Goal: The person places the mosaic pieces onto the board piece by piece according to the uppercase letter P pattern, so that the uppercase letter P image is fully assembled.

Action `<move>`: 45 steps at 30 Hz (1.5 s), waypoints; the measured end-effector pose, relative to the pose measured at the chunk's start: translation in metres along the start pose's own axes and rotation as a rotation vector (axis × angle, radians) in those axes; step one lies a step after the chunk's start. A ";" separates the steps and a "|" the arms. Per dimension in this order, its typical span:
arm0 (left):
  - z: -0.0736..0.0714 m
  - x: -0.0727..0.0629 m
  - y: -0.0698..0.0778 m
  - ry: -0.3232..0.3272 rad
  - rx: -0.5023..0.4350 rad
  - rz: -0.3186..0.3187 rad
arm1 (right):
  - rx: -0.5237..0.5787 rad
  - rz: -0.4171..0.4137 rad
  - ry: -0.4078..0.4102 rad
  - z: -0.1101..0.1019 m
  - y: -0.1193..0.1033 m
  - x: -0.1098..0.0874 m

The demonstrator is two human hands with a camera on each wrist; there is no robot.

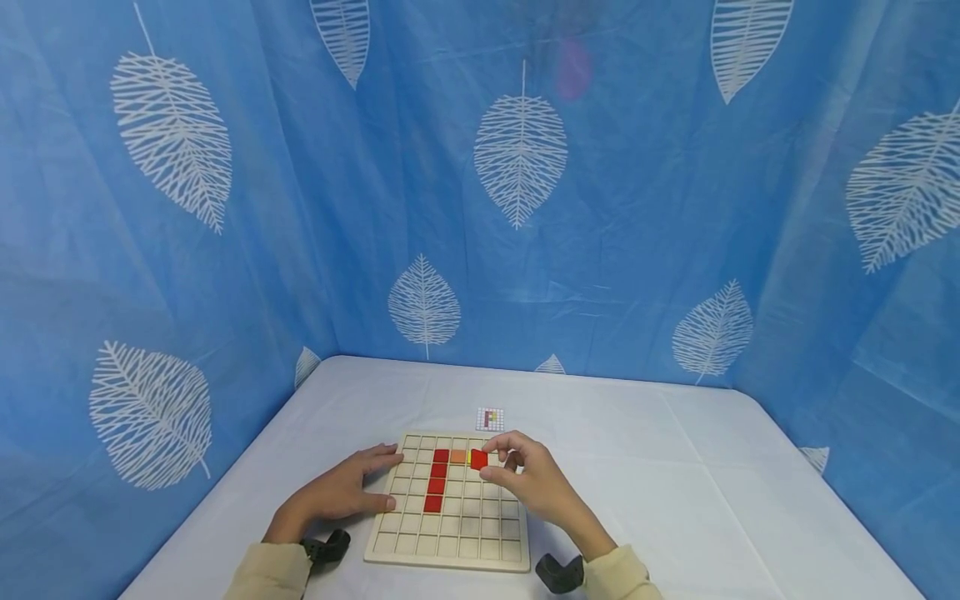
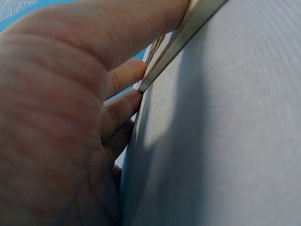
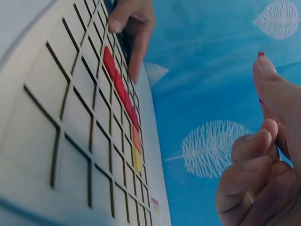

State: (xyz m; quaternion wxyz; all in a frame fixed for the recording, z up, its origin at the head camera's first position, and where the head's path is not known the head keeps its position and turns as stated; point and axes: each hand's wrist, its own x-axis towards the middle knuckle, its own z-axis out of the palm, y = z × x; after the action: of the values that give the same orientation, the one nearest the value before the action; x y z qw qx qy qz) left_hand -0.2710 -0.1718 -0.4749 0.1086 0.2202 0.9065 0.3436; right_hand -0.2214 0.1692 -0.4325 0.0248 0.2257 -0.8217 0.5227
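Observation:
Between thumb and index finger, my right hand [image 1: 536, 481] pinches a red square tile [image 1: 479, 459], raised above the upper right part of a pale wooden grid board [image 1: 447, 563]. Only slivers of that tile show past the thumb in the right wrist view. My left hand [image 1: 341, 487] rests at the board's left edge, fingers and thumb touching it. Several red tiles [image 1: 436, 485] form a column on the grid. Right of the column's top lie an orange tile [image 1: 458, 456] and a yellow tile [image 3: 137, 160], which the held tile partly covers in the head view.
Just beyond the board's far edge lies a small card [image 1: 491, 419] with a coloured grid pattern. A white cloth [image 1: 645, 467] covers the table. Blue curtains [image 1: 630, 208] with white leaf prints hang behind and at both sides.

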 end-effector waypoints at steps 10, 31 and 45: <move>0.000 0.001 -0.001 0.002 0.004 0.002 | 0.097 0.039 -0.002 0.020 -0.002 0.005; 0.001 0.000 -0.003 0.007 0.027 0.014 | 0.098 0.107 -0.042 0.061 0.005 0.006; -0.001 0.000 -0.002 -0.001 0.029 0.034 | 0.088 0.134 -0.050 0.076 0.003 0.003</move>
State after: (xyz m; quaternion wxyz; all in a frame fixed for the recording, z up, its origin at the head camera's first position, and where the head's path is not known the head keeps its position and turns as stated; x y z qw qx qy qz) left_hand -0.2722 -0.1734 -0.4759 0.0998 0.2372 0.9075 0.3320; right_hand -0.2102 0.1028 -0.4687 -0.0406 0.1843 -0.8116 0.5528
